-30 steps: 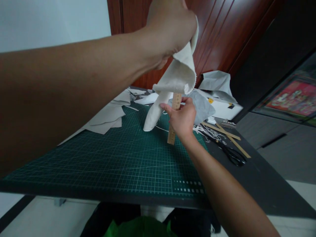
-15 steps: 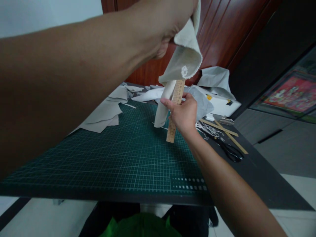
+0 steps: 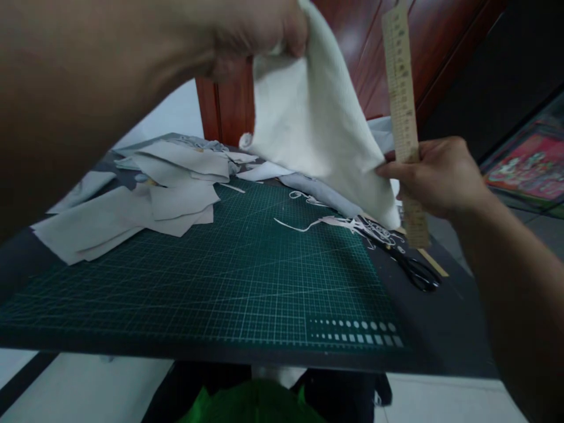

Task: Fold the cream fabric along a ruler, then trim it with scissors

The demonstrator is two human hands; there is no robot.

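A piece of white fabric [image 3: 308, 117] hangs stretched in the air above the green cutting mat [image 3: 247, 264]. At the top centre my left hand [image 3: 264, 29] grips its upper edge, fingers closed. On the right, my right hand [image 3: 434, 176] pinches the fabric's other end between thumb and finger. That same hand also holds a wooden ruler [image 3: 402, 94], which stands nearly upright. A small curled, frayed bit shows at the fabric's lower left corner.
Cut fabric pieces [image 3: 118, 217] lie piled at the left and back of the table. Black scissors [image 3: 418, 273], white thread scraps [image 3: 343, 223] and a wooden strip [image 3: 434, 262] lie at the right. Behind is a red-brown wooden panel [image 3: 231, 106].
My right hand has moved right and slightly up with the ruler. My left hand has shifted left, and the fabric, folded before, is now spread out between both hands.
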